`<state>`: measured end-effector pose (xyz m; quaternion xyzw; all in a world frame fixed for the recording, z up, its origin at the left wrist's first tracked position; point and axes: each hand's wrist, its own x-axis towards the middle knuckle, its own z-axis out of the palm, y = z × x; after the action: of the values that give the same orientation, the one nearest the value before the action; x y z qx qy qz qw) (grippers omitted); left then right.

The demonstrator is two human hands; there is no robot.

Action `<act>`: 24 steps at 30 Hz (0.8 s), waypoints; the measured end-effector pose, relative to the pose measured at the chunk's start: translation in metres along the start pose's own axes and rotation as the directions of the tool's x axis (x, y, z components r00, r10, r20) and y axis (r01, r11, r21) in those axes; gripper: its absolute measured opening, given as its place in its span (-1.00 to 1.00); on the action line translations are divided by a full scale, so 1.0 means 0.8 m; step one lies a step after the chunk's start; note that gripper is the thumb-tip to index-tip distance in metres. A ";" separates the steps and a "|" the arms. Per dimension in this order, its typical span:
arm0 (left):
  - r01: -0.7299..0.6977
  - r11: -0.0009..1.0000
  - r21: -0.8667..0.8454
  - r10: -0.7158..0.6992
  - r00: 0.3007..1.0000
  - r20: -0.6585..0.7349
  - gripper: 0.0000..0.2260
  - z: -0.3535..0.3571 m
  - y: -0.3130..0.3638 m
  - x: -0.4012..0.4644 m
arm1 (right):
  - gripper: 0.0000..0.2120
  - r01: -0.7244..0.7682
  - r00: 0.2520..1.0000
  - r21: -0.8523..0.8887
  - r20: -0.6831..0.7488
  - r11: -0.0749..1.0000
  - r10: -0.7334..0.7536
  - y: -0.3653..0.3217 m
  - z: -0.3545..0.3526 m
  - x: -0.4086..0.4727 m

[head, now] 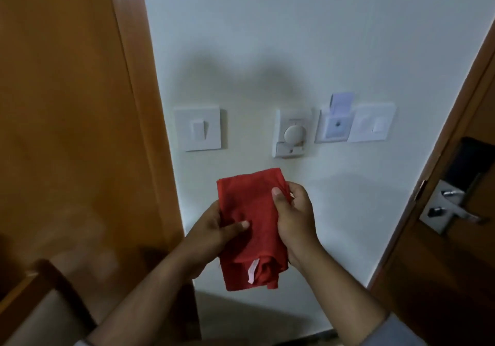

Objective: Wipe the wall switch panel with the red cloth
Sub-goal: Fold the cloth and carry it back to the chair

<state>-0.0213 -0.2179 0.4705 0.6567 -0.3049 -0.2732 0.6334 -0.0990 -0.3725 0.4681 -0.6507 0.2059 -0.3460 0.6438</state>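
Both hands were raised in front of a white wall (294, 37), holding a folded red cloth (249, 227) between them. The left hand (214, 230) gripped the cloth's left edge, thumb pressed across the front of the fabric. The right hand (294, 217) clasped the right edge, thumb on the front near the upper corner, fingers curled behind. A small white label (253, 270) hung at the cloth's lower fold.

The cloth sat below the row of wall fittings, apart from all of them. The row held a single rocker switch panel (198, 128) at left, a round dial control (292, 134) in the middle, a key-card holder (334, 127) with a pale card standing in its slot, and another switch plate (372, 125) touching the holder's right side.

An orange-brown wooden panel (67, 104) bordered the wall at left. A wooden door with a metal lock and handle (450, 206) stood at right.
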 end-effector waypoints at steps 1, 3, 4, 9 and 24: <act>0.009 0.999 -0.032 -0.010 0.999 -0.030 -0.62 -0.010 -0.015 -0.006 | -0.88 -0.014 1.000 -0.014 0.012 1.000 0.014 0.010 0.009 -0.007; 0.043 0.995 -0.093 -0.050 0.995 -0.084 -0.58 -0.031 -0.041 -0.017 | -0.87 -0.042 0.997 -0.060 0.056 0.997 0.045 0.033 0.027 -0.020; 0.060 0.991 -0.120 -0.074 0.991 -0.115 -0.56 -0.039 -0.048 -0.021 | -0.86 -0.062 0.994 -0.069 0.081 0.996 0.068 0.040 0.031 -0.025; 0.171 0.974 -0.152 -0.199 0.961 -0.192 -0.65 -0.086 -0.122 -0.050 | -0.68 -0.234 0.931 -0.145 0.253 0.961 0.264 0.110 0.053 -0.057; 0.703 0.697 -0.143 -0.714 0.660 -0.234 -0.61 -0.156 -0.487 -0.172 | -0.39 -0.619 0.596 -0.399 0.322 0.676 0.736 0.494 0.107 -0.234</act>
<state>0.0016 -0.0272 0.0838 0.7414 0.0698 -0.4111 0.5258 -0.0944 -0.2137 0.0522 -0.6579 0.3224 0.1193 0.6701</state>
